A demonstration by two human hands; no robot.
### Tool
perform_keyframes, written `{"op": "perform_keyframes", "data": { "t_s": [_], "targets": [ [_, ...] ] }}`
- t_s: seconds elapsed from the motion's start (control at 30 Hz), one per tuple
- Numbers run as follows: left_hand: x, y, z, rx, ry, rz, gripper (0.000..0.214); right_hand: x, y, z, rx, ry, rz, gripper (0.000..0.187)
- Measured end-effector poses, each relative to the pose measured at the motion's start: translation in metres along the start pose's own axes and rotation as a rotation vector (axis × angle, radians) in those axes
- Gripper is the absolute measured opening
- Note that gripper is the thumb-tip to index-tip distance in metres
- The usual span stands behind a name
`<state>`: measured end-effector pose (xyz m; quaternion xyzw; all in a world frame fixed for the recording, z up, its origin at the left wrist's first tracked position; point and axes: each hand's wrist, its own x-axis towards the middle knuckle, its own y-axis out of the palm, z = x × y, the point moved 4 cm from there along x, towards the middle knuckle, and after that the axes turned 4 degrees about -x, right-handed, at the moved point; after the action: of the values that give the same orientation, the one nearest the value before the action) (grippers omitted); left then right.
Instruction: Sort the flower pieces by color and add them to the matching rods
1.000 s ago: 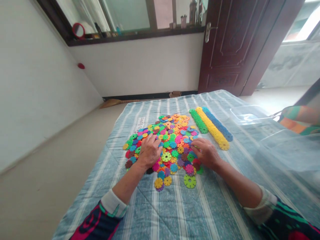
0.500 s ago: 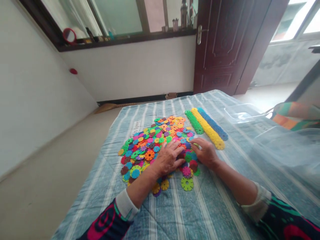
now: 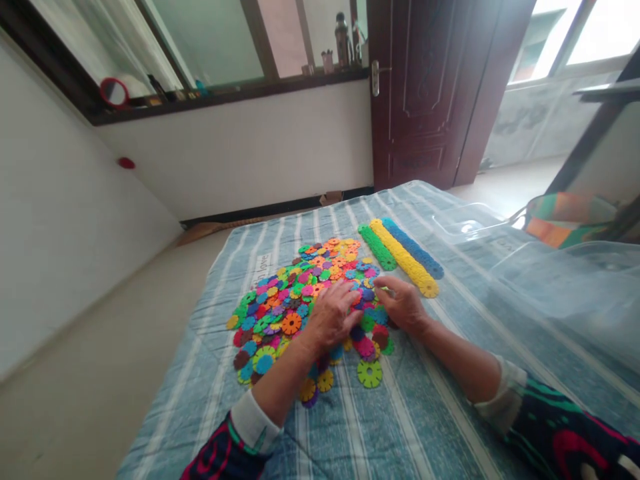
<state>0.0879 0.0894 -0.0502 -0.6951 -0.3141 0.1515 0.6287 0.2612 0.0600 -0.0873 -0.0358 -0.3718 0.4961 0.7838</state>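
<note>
A wide heap of flat, multicoloured plastic snowflake discs (image 3: 280, 310) lies on a striped blue quilt (image 3: 320, 427). My left hand (image 3: 331, 317) presses flat on the heap's right part, fingers spread. My right hand (image 3: 403, 305) rests at the heap's right edge, fingers curled over the discs. A pale sliver shows at its fingertips, too small to identify. Beyond it lie joined strips of green (image 3: 376, 248), yellow (image 3: 404, 260) and blue (image 3: 413, 248) discs, side by side. A lime-green disc (image 3: 369, 374) lies apart near the heap's front.
Clear plastic boxes (image 3: 560, 280) stand on the quilt's right side, close to the strips. A patterned cushion (image 3: 565, 220) lies beyond them. The quilt's left edge drops to a tiled floor (image 3: 100, 333). A dark wooden door (image 3: 420, 93) stands ahead.
My left hand has slid right across the heap, uncovering discs on its left side. My right hand has barely moved. The whole view has shifted slightly as my head turned.
</note>
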Motion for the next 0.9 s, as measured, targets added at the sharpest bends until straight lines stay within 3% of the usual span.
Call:
{"op": "perform_keyframes", "data": {
  "t_s": [0.13,0.27,0.37,0.43,0.5,0.57,0.63,0.9],
  "targets": [
    [0.011,0.003,-0.007,-0.002,-0.014,0.092,0.041,0.001,-0.001,-0.003,0.048,0.105,0.001,0.025],
    [0.007,-0.012,0.01,0.135,-0.173,0.071,0.019,0.002,0.0,-0.004,0.099,0.185,0.001,0.026],
    [0.002,-0.021,0.019,0.225,-0.281,0.025,0.014,0.003,0.001,-0.004,0.142,0.237,-0.008,0.027],
    [0.003,-0.02,0.014,0.171,-0.233,-0.013,0.014,0.003,0.001,-0.004,0.178,0.268,-0.001,0.027],
    [0.008,-0.012,0.0,0.062,-0.1,-0.011,0.017,0.004,0.001,-0.005,0.211,0.289,0.005,0.028],
    [0.012,-0.002,-0.014,-0.015,0.021,0.046,0.025,0.005,0.0,-0.006,0.232,0.295,0.0,0.027],
    [0.016,0.005,-0.02,-0.024,0.054,0.108,0.028,0.006,0.0,-0.007,0.246,0.296,-0.01,0.027],
    [0.018,-0.011,0.006,0.193,-0.238,0.031,0.015,0.007,0.005,-0.018,0.324,0.371,-0.051,0.03]
  ]
}}
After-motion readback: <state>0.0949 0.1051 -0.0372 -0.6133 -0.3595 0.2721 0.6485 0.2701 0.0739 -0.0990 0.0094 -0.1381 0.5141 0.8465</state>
